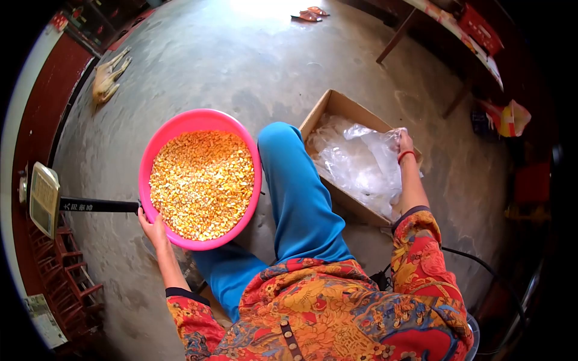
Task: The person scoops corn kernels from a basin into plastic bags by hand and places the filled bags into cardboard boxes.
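Observation:
A pink basin [256,180] full of yellow corn kernels [201,186] stands at my left, beside my knee. My left hand [155,230] grips its near-left rim, fingers partly hidden by the wall. On my right is an open cardboard box [352,201] holding clear plastic bags [355,156] in a crumpled heap. At the box's far-right side my right hand [406,143] is closed on the edge of a clear plastic bag, a red band around the wrist.
A scale display [45,198] on a black post [99,205] rises left of the basin. A dog [108,78] lies farther off on the concrete floor [259,66]. Dry leaves [310,14] lie at the top, a table [457,33] stands upper right, and a black cable [487,268] runs at lower right.

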`<act>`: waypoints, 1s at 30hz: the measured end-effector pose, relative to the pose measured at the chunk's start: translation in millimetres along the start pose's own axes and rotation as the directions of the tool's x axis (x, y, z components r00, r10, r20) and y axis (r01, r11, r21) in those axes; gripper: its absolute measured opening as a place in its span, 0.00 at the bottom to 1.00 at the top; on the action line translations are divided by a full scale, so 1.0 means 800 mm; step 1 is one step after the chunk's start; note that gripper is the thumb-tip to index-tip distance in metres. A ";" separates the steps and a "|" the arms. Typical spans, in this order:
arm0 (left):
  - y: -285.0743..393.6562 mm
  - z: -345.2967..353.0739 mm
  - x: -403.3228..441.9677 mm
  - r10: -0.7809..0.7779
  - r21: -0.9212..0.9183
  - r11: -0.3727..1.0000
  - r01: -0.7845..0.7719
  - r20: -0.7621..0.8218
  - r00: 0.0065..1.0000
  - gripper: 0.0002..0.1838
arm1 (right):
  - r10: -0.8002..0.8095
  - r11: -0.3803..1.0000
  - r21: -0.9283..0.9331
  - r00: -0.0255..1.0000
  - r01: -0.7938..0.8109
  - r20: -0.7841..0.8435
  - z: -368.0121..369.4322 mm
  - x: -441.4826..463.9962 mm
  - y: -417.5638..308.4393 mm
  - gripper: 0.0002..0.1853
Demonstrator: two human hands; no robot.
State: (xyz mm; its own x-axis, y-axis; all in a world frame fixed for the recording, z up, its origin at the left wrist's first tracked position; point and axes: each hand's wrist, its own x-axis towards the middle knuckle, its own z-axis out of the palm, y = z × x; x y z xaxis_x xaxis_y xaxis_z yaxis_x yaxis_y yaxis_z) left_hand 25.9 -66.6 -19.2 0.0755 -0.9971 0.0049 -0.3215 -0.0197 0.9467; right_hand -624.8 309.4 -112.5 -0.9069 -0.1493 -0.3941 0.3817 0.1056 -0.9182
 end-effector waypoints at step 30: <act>0.092 0.025 -0.047 0.289 0.061 0.953 -0.297 0.113 0.951 0.25 | 0.094 0.967 -0.165 0.325 0.197 0.941 0.137 -0.183 -0.221 0.18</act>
State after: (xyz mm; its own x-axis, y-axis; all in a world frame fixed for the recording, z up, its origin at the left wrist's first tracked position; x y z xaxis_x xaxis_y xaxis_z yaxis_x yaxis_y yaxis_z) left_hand -19.8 -31.7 44.0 -0.1278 -0.9619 0.2416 -0.3867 0.2726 0.8810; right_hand -539.7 204.8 103.3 -0.0909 -0.9636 -0.2512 0.1612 0.2347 -0.9586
